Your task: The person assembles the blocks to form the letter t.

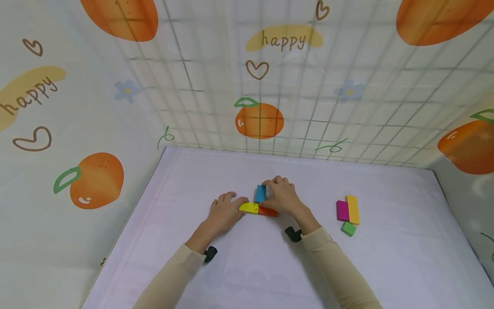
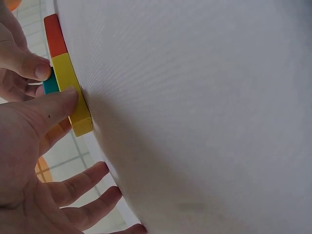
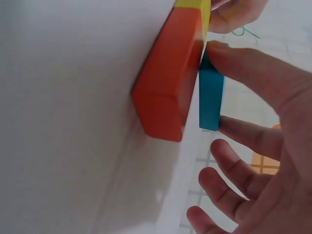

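A yellow block (image 1: 248,208) and an orange-red block (image 1: 267,211) lie end to end in a row on the white table. My left hand (image 1: 225,212) pinches the yellow block near its left end, thumb on the near side, other fingers spread. Behind the row, a blue block (image 1: 260,194) points away from it, close to where the two blocks meet. My right hand (image 1: 283,197) holds this blue block (image 3: 211,102) between thumb and index finger, its other fingers loosely bent. Whether the blue block touches the row, I cannot tell.
Right of my hands lie a magenta block (image 1: 342,210), a long orange-yellow block (image 1: 353,210) and a small green block (image 1: 348,228), grouped together. A patterned curtain (image 1: 216,107) stands along the table's back edge, another sheet (image 1: 46,180) along the left.
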The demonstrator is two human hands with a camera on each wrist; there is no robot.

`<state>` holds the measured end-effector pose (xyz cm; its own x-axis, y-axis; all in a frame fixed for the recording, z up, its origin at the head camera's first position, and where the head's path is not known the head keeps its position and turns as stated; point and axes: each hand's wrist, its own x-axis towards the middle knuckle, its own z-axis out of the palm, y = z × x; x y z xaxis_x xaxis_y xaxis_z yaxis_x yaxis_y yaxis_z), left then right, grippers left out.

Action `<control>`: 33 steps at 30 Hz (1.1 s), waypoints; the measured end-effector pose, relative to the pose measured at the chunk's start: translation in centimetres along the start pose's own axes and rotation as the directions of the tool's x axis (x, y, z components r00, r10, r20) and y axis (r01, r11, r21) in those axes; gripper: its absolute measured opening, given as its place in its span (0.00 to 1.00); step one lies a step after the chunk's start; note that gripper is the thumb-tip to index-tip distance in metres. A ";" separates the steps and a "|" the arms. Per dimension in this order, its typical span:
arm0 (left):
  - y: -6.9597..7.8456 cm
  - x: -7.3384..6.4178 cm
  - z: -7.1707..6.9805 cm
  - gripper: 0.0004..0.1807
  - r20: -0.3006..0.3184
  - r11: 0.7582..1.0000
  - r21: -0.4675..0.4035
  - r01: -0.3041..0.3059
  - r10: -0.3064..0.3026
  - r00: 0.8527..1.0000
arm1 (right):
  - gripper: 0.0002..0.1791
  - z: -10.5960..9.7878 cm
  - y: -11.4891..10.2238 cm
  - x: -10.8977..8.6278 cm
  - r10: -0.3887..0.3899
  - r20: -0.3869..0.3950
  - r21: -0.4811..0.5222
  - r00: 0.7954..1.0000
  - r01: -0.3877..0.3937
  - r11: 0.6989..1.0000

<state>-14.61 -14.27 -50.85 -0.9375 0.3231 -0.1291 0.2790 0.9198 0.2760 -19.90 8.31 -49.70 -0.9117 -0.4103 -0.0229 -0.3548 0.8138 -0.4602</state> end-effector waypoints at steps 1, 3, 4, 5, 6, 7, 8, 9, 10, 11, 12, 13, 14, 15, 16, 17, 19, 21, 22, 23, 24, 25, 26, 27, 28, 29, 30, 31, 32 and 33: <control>0.0 0.0 0.0 0.23 -0.001 1.000 -0.002 -0.003 0.003 1.000 | 0.34 0.0 0.0 0.0 0.002 0.006 0.000 1.000 -0.002 1.000; -0.1 0.0 0.1 0.23 -0.003 1.000 -0.001 -0.006 0.006 1.000 | 0.35 0.0 0.0 0.1 0.008 0.019 -0.004 1.000 -0.008 1.000; -0.1 0.1 0.1 0.23 -0.002 1.000 -0.002 -0.006 0.006 1.000 | 0.35 0.0 0.0 0.1 0.010 0.024 -0.005 1.000 -0.010 1.000; -0.1 0.1 0.2 0.23 -0.001 1.000 -0.001 -0.006 0.006 1.000 | 0.35 0.0 0.0 0.2 0.013 0.030 -0.005 0.999 -0.013 1.000; -0.1 0.1 0.2 0.23 0.001 1.000 0.000 -0.006 0.006 1.000 | 0.35 0.0 0.0 0.2 0.015 0.036 -0.006 0.999 -0.015 1.000; -0.2 0.1 0.2 0.23 -0.002 1.000 -0.002 -0.008 0.008 1.000 | 0.35 0.0 0.0 0.2 0.016 0.041 -0.007 0.999 -0.016 1.000; -0.2 0.1 0.2 0.23 -0.003 1.000 -0.004 -0.008 0.008 1.000 | 0.35 0.0 0.1 0.3 0.017 0.045 -0.006 0.999 -0.016 1.000; -0.2 0.1 0.3 0.23 -0.001 1.000 -0.002 -0.006 0.006 1.000 | 0.36 0.0 0.1 0.3 0.016 0.049 -0.004 0.999 -0.016 1.000; -0.2 0.1 0.2 0.23 -0.005 1.000 -0.006 -0.007 0.007 1.000 | 0.36 0.0 0.2 0.3 0.015 0.053 0.000 0.998 -0.015 1.000; -0.1 0.1 0.2 0.23 -0.009 1.000 -0.008 -0.009 0.009 1.000 | 0.35 0.0 0.2 0.4 0.013 0.056 0.002 0.998 -0.013 1.000; -0.1 0.1 0.2 0.23 -0.012 1.000 -0.011 -0.010 0.010 1.000 | 0.35 0.0 0.3 0.4 0.011 0.060 0.004 0.998 -0.011 1.000; -0.1 0.1 0.2 0.23 -0.014 1.000 -0.013 -0.012 0.012 1.000 | 0.36 0.1 0.4 0.5 0.011 0.064 0.006 0.998 -0.011 1.000; -0.1 0.1 0.2 0.23 -0.013 1.000 -0.012 -0.012 0.011 1.000 | 0.36 0.1 0.4 0.5 0.011 0.068 0.012 0.998 -0.012 1.000; -0.1 0.1 0.1 0.23 -0.012 1.000 -0.010 -0.010 0.010 1.000 | 0.36 0.1 0.5 0.6 0.012 0.074 0.014 0.997 -0.013 1.000; -0.1 0.0 0.1 0.23 -0.013 1.000 -0.013 -0.012 0.011 1.000 | 0.36 0.2 0.5 0.7 0.014 0.080 0.022 0.997 -0.015 1.000; -0.1 0.0 0.1 0.23 -0.012 1.000 -0.014 -0.011 0.011 1.000 | 0.36 0.2 0.6 0.7 0.016 0.086 0.027 0.996 -0.018 0.999; -0.1 0.0 0.1 0.23 -0.009 1.000 -0.013 -0.009 0.009 1.000 | 0.36 0.2 0.7 0.8 0.020 0.099 0.038 0.995 -0.024 0.999; -0.1 0.0 0.1 0.23 -0.008 1.000 -0.014 -0.007 0.007 1.000 | 0.36 0.2 0.8 0.9 0.022 0.109 0.049 0.994 -0.027 0.998; -0.1 0.0 0.1 0.23 -0.007 1.000 -0.014 -0.006 0.006 1.000 | 0.36 0.2 0.8 0.9 0.021 0.112 0.051 0.993 -0.027 0.998; -0.1 0.0 0.0 0.23 -0.004 1.000 -0.013 -0.003 0.003 1.000 | 0.36 0.3 0.8 1.0 0.020 0.116 0.050 0.993 -0.026 0.998; -0.1 0.0 0.0 0.23 -0.002 1.000 -0.013 -0.002 0.002 1.000 | 0.36 0.3 0.8 1.0 0.018 0.116 0.050 0.993 -0.024 0.998; 0.0 0.0 0.0 0.23 -0.001 1.000 -0.013 -0.001 0.001 1.000 | 0.36 0.3 0.9 1.0 0.015 0.116 0.050 0.993 -0.021 0.999; 0.0 0.0 -0.1 0.23 0.001 1.000 -0.014 -0.001 0.001 1.000 | 0.36 0.3 0.9 1.0 0.014 0.117 0.051 0.993 -0.020 0.999; 0.0 0.0 -0.1 0.23 0.001 1.000 -0.014 -0.001 0.001 1.000 | 0.36 0.3 0.9 1.0 0.012 0.117 0.049 0.993 -0.017 0.999; 0.0 0.0 -0.1 0.23 0.002 1.000 -0.016 -0.001 0.001 1.000 | 0.36 0.3 0.9 1.0 0.010 0.116 0.050 0.993 -0.016 0.999; 0.0 0.0 -0.1 0.22 0.002 1.000 -0.018 -0.001 0.001 1.000 | 0.36 0.3 0.9 1.0 0.008 0.115 0.051 0.993 -0.014 0.999; 0.0 0.0 -0.2 0.22 0.001 1.000 -0.021 -0.002 0.002 1.000 | 0.36 0.3 0.9 0.9 0.007 0.112 0.053 0.994 -0.013 0.999; 0.0 0.0 -0.2 0.22 0.001 1.000 -0.022 -0.002 0.002 1.000 | 0.36 0.3 0.9 0.9 0.007 0.112 0.054 0.994 -0.013 0.998; 0.0 0.0 -0.2 0.22 0.001 1.000 -0.023 -0.001 0.001 1.000 | 0.36 0.3 0.9 0.9 0.007 0.112 0.055 0.994 -0.014 0.998; 0.0 0.0 -0.2 0.22 0.001 1.000 -0.023 -0.001 0.001 1.000 | 0.36 0.2 0.9 0.9 0.007 0.110 0.056 0.994 -0.013 0.998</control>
<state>-14.63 -14.28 -50.65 -0.9371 0.3242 -0.1295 0.2749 0.9140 0.2984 -20.96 8.57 -50.34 -0.8857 -0.4474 -0.1239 -0.3303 0.7949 -0.5090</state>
